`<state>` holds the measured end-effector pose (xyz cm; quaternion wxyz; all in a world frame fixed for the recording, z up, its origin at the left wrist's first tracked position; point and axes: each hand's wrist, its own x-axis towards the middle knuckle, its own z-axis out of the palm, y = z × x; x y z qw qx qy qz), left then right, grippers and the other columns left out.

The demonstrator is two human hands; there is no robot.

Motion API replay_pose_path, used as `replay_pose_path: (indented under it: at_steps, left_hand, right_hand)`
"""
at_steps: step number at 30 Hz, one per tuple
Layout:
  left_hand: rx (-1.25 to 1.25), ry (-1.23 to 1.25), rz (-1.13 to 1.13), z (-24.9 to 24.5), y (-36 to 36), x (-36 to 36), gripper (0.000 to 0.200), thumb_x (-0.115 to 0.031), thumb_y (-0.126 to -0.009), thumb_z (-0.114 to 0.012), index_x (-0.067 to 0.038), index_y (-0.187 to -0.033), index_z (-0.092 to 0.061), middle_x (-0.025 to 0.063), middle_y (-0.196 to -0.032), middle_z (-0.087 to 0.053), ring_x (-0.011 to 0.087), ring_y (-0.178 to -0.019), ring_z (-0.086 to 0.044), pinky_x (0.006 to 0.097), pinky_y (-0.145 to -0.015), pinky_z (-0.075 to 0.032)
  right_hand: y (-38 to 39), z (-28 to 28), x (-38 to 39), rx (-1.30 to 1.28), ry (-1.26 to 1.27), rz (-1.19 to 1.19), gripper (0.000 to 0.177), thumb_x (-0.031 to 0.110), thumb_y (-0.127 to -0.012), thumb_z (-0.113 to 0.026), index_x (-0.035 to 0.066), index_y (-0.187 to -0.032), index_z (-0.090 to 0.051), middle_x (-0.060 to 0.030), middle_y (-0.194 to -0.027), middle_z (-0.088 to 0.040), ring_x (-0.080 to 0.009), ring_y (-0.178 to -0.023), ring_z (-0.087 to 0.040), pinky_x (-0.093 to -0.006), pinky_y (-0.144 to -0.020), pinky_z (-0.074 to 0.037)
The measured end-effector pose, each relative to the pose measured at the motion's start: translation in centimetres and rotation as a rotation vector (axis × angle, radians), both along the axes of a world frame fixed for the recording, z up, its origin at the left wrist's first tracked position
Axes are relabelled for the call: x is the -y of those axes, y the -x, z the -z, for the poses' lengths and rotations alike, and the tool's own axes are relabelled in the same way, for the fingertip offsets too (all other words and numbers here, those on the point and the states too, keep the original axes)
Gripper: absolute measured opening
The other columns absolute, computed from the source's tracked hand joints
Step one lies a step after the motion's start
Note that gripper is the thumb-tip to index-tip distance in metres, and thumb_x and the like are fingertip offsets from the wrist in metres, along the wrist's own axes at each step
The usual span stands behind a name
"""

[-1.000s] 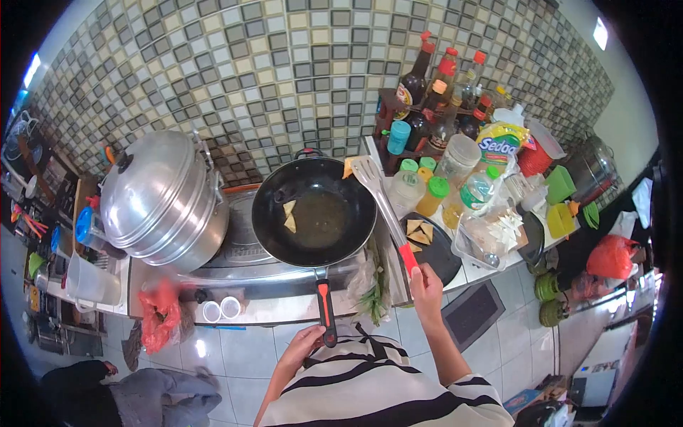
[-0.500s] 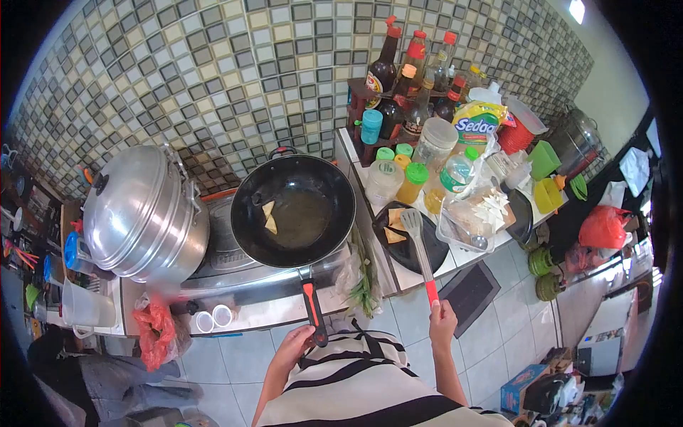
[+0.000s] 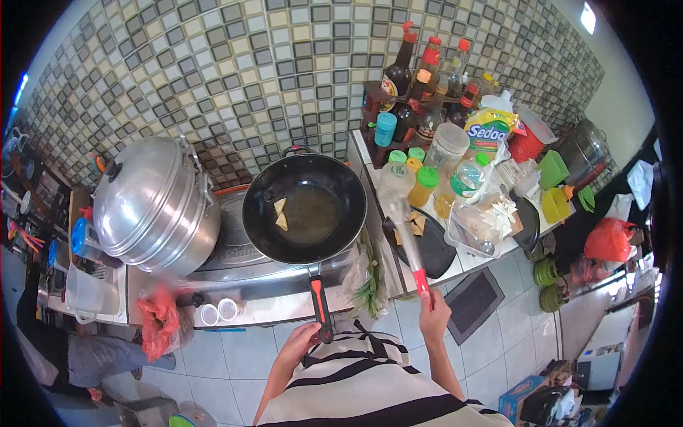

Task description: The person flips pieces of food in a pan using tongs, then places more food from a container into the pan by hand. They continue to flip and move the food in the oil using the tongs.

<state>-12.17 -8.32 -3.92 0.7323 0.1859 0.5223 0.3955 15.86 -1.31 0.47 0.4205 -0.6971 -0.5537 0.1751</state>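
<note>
R hand (image 3: 435, 314) w/ red-handled utensil (image 3: 410, 245)

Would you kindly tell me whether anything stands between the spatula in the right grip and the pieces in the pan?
Only the rim of the pan, on the side facing the spatula, lies between it and the pieces; nothing visible covers them. The right grip holds the spatula outside that rim.
</note>
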Motion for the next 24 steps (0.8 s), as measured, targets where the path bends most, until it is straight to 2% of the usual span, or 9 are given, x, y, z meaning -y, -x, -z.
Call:
replay_pose_path:
  at_steps: [1,2,4,5,10,17,19,23,24]
  left_hand:
    - [-0.003,-0.002,-0.012,0.1,0.0,0.1,0.029,-0.028,-0.086,-0.051,-0.004,-0.101,-0.056,0.0028,-0.090,-0.060,0.0094,-0.082,-0.055,0.0224,-0.076,-0.040]
    - [0.010,-0.011,-0.002,0.2,0.0,0.1,0.029,-0.029,-0.086,-0.051,-0.004,-0.100,-0.057,0.0025,-0.090,-0.060,0.0090,-0.081,-0.055,0.0222,-0.076,-0.040]
    - [0.018,-0.025,-0.004,0.4,0.1,0.2,0.029,-0.030,-0.086,-0.051,-0.005,-0.100,-0.057,0.0021,-0.090,-0.060,0.0086,-0.081,-0.054,0.0220,-0.075,-0.040]
    - [0.022,-0.032,0.003,0.6,0.2,0.3,0.029,-0.030,-0.086,-0.051,-0.005,-0.100,-0.057,0.0017,-0.090,-0.060,0.0081,-0.080,-0.054,0.0221,-0.075,-0.040]
    - [-0.006,-0.017,-0.041,0.6,-0.3,0.5,0.026,-0.031,-0.086,-0.051,-0.007,-0.094,-0.059,0.0004,-0.086,-0.060,0.0068,-0.076,-0.052,0.0220,-0.075,-0.041]
    - [-0.003,-0.006,-0.089,-1.0,-0.8,0.8,0.026,-0.030,-0.087,-0.050,-0.007,-0.096,-0.058,0.0010,-0.087,-0.061,0.0068,-0.076,-0.052,0.0218,-0.076,-0.041]
    - [-0.007,0.002,-0.085,-1.1,-0.8,0.9,0.026,-0.030,-0.088,-0.049,-0.007,-0.095,-0.058,0.0010,-0.086,-0.060,0.0066,-0.076,-0.052,0.0216,-0.077,-0.040]
    - [-0.021,0.001,-0.068,-0.6,-0.7,0.7,0.027,-0.031,-0.087,-0.049,-0.007,-0.095,-0.058,0.0007,-0.086,-0.060,0.0064,-0.077,-0.051,0.0212,-0.077,-0.040]
    - [-0.025,0.003,-0.061,-0.4,-0.7,0.7,0.028,-0.031,-0.087,-0.049,-0.006,-0.095,-0.058,0.0007,-0.086,-0.060,0.0062,-0.077,-0.051,0.0211,-0.077,-0.040]
  right_hand:
    - [0.7,0.2,-0.9,0.031,-0.003,-0.049,0.026,0.022,-0.083,-0.053,0.000,-0.071,-0.049,-0.0158,-0.055,-0.047,-0.0226,-0.045,-0.046,-0.0328,-0.046,-0.036]
    - [1.7,-0.1,-1.6,0.028,-0.005,-0.062,0.026,0.022,-0.083,-0.053,0.000,-0.071,-0.049,-0.0158,-0.055,-0.047,-0.0226,-0.045,-0.046,-0.0328,-0.046,-0.036]
    - [4.3,-1.2,-3.4,0.172,0.015,-0.256,0.027,0.031,-0.081,-0.054,0.004,-0.075,-0.053,-0.0160,-0.056,-0.054,-0.0326,-0.051,-0.056,-0.0387,-0.045,-0.042]
    - [5.6,-1.9,-4.2,0.168,0.009,-0.266,0.027,0.031,-0.081,-0.054,0.004,-0.075,-0.053,-0.0160,-0.056,-0.054,-0.0326,-0.051,-0.056,-0.0387,-0.045,-0.042]
    - [11.6,-3.7,-8.2,0.496,0.130,-0.467,0.035,0.039,-0.081,-0.048,0.005,-0.075,-0.054,-0.0158,-0.059,-0.058,-0.0337,-0.055,-0.059,-0.0445,-0.050,-0.046]
    - [15.2,-3.0,-11.7,0.502,0.268,-0.597,0.035,0.037,-0.081,-0.048,0.003,-0.081,-0.058,-0.0178,-0.071,-0.061,-0.0351,-0.070,-0.061,-0.0458,-0.061,-0.048]
    - [15.6,-3.1,-12.4,0.547,0.299,-0.655,0.037,0.038,-0.080,-0.049,0.003,-0.087,-0.059,-0.0179,-0.074,-0.062,-0.0340,-0.072,-0.061,-0.0438,-0.063,-0.049]
    - [15.9,-4.2,-14.2,0.584,0.299,-0.739,0.042,0.041,-0.077,-0.053,0.001,-0.089,-0.059,-0.0169,-0.079,-0.062,-0.0323,-0.075,-0.062,-0.0415,-0.065,-0.049]
    - [16.0,-4.7,-15.1,0.615,0.386,-0.790,0.043,0.044,-0.075,-0.054,0.003,-0.090,-0.060,-0.0177,-0.081,-0.062,-0.0315,-0.078,-0.061,-0.0419,-0.068,-0.048]
